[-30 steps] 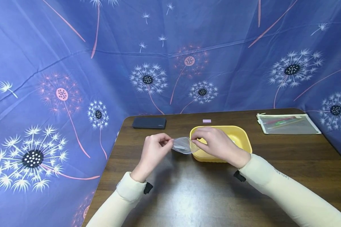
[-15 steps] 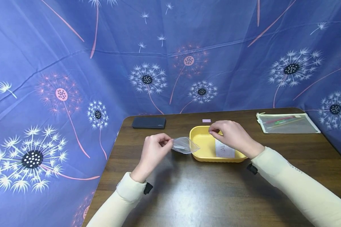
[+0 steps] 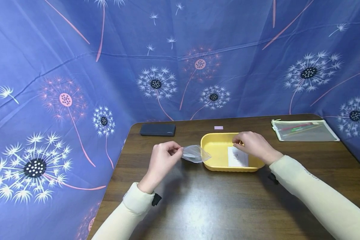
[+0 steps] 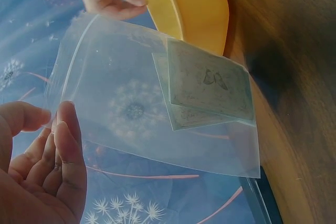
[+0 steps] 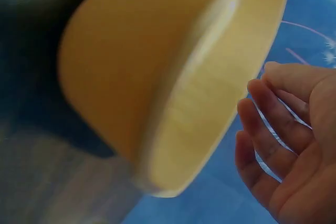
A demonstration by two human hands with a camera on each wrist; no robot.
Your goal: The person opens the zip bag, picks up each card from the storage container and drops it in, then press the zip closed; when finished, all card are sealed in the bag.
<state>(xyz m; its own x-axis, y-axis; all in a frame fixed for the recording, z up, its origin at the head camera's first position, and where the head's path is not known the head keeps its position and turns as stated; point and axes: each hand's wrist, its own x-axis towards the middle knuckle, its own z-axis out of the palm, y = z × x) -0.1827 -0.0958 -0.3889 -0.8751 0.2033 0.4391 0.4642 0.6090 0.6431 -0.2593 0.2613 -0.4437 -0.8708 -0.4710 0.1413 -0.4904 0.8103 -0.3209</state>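
My left hand [image 3: 177,151] pinches the edge of a clear zip bag [image 3: 195,154] held just left of a yellow tray [image 3: 216,146]. In the left wrist view the bag [image 4: 131,114] hangs from my fingertips [image 4: 63,129], with printed cards [image 4: 210,82] inside it. A white card [image 3: 237,156] lies flat in the tray. My right hand [image 3: 237,142] hovers over the tray's far right part, above the card. The right wrist view shows that hand [image 5: 268,114] with relaxed fingers, holding nothing, beside the tray's rim [image 5: 210,103].
A dark flat case [image 3: 157,129] lies at the table's back left. A small pink piece [image 3: 218,127] sits behind the tray. A mesh zip pouch [image 3: 303,130] with pens lies at the back right. Blue dandelion cloth surrounds the brown table [image 3: 216,206].
My right hand left the bag's mouth and moved right over the tray, where a white card now shows. The left hand and bag stayed put.
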